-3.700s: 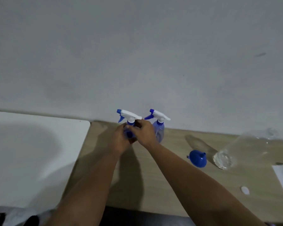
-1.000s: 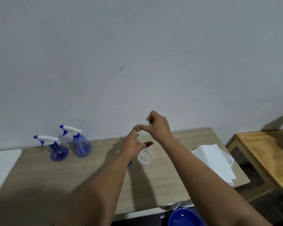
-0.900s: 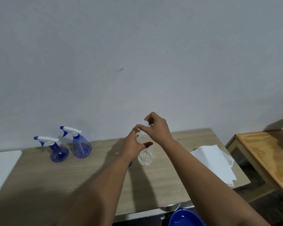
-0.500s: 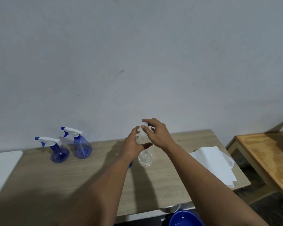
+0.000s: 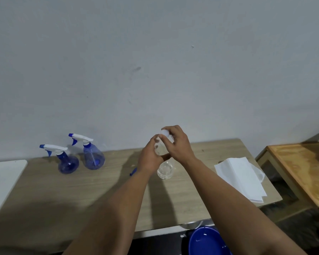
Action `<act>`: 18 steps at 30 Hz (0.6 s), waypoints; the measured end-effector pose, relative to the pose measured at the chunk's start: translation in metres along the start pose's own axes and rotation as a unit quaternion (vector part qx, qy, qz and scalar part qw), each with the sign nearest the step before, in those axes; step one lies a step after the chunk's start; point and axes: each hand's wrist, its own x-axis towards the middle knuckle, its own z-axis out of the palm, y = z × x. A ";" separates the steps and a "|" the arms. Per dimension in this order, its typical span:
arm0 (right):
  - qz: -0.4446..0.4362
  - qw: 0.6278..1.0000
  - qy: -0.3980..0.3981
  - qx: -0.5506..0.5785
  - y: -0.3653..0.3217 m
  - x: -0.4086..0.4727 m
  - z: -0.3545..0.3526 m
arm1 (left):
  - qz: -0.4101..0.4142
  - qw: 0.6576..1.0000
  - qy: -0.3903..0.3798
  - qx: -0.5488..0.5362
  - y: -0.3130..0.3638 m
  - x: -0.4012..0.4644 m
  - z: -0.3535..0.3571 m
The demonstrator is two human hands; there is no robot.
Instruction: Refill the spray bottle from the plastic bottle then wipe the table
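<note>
Plastic bottle [image 5: 165,171], clear, upright on the wooden table [image 5: 66,188] near its middle, well right of two blue spray bottles [image 5: 93,156] by the wall. Left hand [image 5: 151,158]: fingers wrapped round the bottle's upper body. Right hand [image 5: 177,144]: fingertips pinched on the white cap [image 5: 164,133] at the neck. White cloth [image 5: 239,178] lies near the table's right end. Change since half a second ago: the right wrist has rotated over the cap; bottle and left grip unchanged.
</note>
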 end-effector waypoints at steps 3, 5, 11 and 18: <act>0.037 0.999 0.019 0.025 -0.004 0.003 0.001 | -0.002 1.000 0.000 0.015 -0.002 0.001 0.002; 0.048 0.998 0.017 0.030 -0.007 0.004 0.001 | -0.004 1.000 0.002 0.028 -0.001 0.002 0.002; 0.057 0.997 0.035 0.031 0.006 -0.025 0.008 | -0.001 0.997 -0.041 0.062 -0.014 -0.006 -0.003; 0.137 0.989 0.029 0.050 0.048 -0.044 0.033 | -0.074 0.975 -0.042 0.206 -0.106 -0.009 -0.031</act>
